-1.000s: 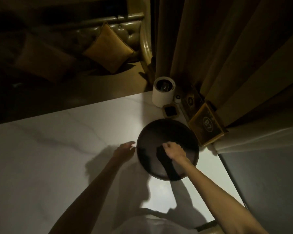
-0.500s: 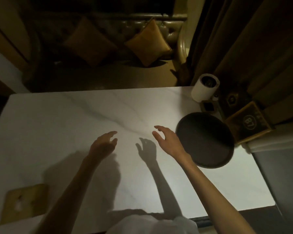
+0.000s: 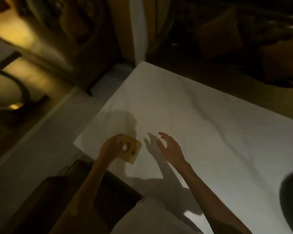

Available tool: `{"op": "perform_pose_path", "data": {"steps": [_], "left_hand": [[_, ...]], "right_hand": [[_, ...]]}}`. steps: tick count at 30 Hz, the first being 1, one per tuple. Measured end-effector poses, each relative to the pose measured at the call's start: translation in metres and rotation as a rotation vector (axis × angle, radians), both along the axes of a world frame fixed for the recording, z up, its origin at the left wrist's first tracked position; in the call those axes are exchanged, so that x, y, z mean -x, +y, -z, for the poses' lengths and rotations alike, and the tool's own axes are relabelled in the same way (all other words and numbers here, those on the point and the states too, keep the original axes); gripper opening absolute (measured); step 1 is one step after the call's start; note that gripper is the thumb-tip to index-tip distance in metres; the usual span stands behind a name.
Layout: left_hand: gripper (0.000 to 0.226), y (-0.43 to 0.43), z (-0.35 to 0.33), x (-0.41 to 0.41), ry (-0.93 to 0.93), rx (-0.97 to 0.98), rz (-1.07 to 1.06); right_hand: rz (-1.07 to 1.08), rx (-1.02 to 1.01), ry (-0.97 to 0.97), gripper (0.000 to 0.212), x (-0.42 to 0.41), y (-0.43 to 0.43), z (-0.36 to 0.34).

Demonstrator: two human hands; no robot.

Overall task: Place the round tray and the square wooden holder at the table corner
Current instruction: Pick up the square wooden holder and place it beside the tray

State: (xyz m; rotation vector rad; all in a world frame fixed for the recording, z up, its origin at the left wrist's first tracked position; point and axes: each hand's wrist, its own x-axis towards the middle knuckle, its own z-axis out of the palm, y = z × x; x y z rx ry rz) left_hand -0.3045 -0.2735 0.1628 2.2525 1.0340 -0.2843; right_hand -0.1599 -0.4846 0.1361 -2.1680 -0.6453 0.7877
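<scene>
In the head view, the left hand (image 3: 111,147) has just reached the holder (image 3: 131,150) near the bench's (image 3: 210,119) near-left corner and grips its edge, where half a second ago both hands hovered empty. The right hand (image 3: 170,148) stays wide, empty. The tray (image 3: 292,195), already set down, shows at the right edge; the holder's carry comes next.

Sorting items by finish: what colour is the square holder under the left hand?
Yellowish light wood, the square wooden holder shows in the head view.
</scene>
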Motion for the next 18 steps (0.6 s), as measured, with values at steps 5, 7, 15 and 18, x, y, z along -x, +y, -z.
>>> {"op": "perform_pose_path", "data": {"steps": [5,7,15,18], "left_hand": [[0.034,0.04,0.031,0.052,0.025,0.072,-0.176],[0.035,0.051,0.043,0.058,0.066,0.112,-0.19],[0.038,0.084,0.083,0.027,0.161,0.313,-0.082],[0.042,0.088,0.091,0.011,0.191,0.417,-0.068]], "right_hand": [[-0.068,0.04,0.116,0.055,0.027,0.052,0.008],[-0.061,0.083,0.161,0.063,0.033,0.067,0.016],[0.112,0.322,0.502,0.07,0.045,0.088,0.071],[0.29,0.288,0.716,0.057,0.053,0.098,0.072]]}}
